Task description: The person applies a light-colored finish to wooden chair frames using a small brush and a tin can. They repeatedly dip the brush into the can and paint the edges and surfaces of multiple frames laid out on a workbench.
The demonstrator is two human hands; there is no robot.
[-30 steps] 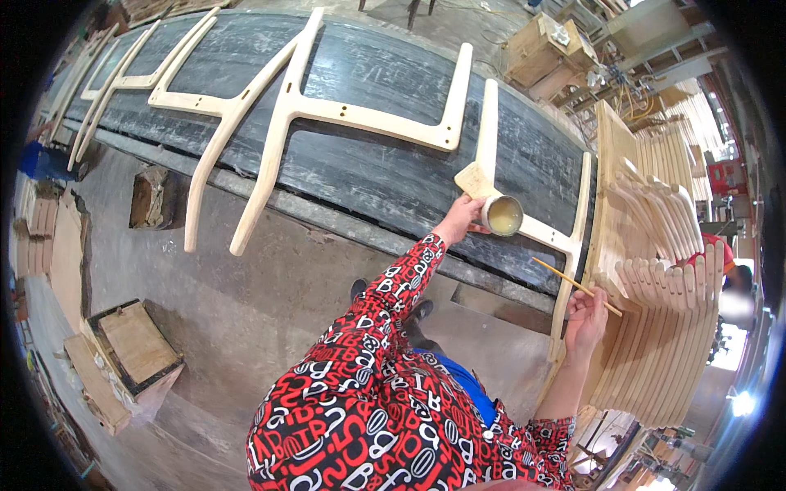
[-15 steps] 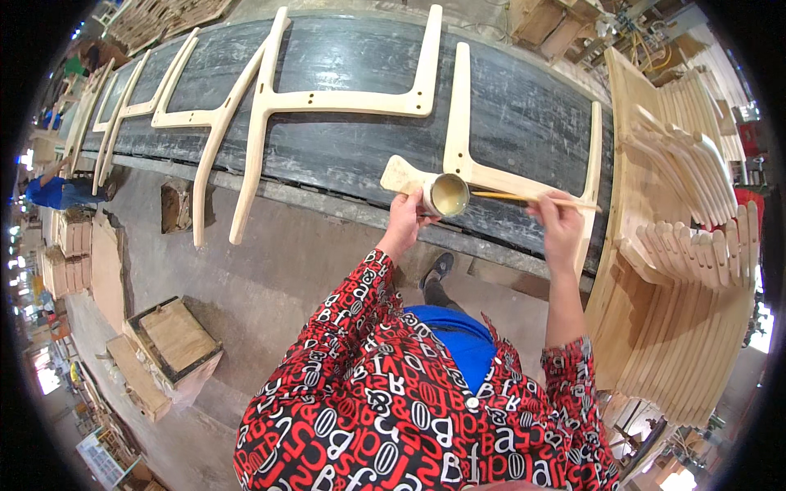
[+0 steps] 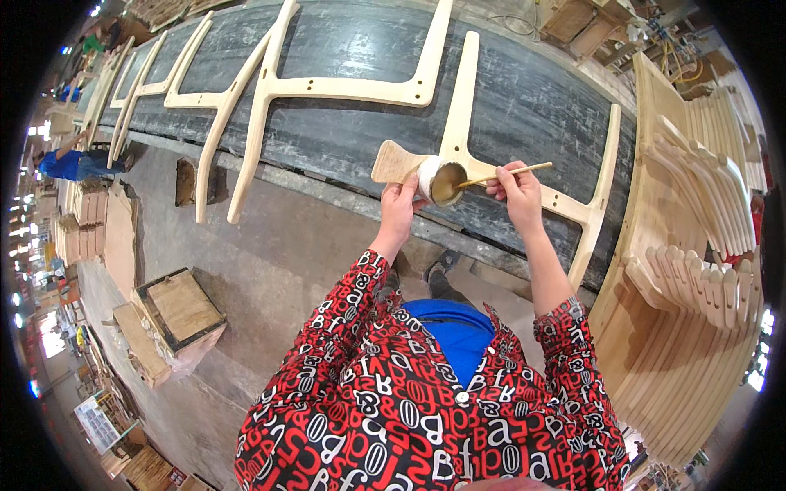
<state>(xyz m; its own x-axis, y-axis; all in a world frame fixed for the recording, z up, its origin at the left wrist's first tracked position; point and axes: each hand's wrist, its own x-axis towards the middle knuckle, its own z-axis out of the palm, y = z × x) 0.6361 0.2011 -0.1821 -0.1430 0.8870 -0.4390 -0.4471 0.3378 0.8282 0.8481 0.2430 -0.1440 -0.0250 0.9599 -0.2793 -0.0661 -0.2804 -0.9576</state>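
Observation:
My left hand (image 3: 399,206) is closed around a small can (image 3: 425,177) with yellowish liquid inside. The can leans so its mouth faces right. In my right hand (image 3: 517,193) a thin wooden stick (image 3: 532,168) is pinched, its lower end inside the can's mouth. Beside the can, a flat paddle-shaped piece of wood (image 3: 396,161) sticks out to the left; I cannot tell whether it joins the can. Just behind my hands, a pale wooden frame (image 3: 565,204) lies on the dark tabletop (image 3: 532,106), partly covered by the can and my right hand.
More wooden frames (image 3: 352,88) lie leftward along the table, some legs overhanging its near edge. At right, a wooden stand (image 3: 647,164) holds stacked curved parts (image 3: 704,282). A wooden box (image 3: 182,313) sits on the floor at left. A person in blue (image 3: 65,165) is far left.
The right hand has moved left toward the can, and the stick's end is now inside its mouth. The can has tipped further to the right. The whole view has shifted slightly.

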